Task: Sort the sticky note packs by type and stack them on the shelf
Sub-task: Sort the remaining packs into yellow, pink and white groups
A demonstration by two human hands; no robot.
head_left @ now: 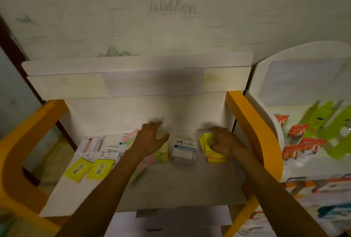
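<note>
Orange side panels (247,122) flank shelf (180,185); front bare.

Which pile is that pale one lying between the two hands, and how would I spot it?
Find the white shelf with orange sides. Near its back, between the left hand and the right hand, lies a small white stack. It alone is pale, with a black-printed label on top; the stacks either side are bright yellow or pink and green.
</note>
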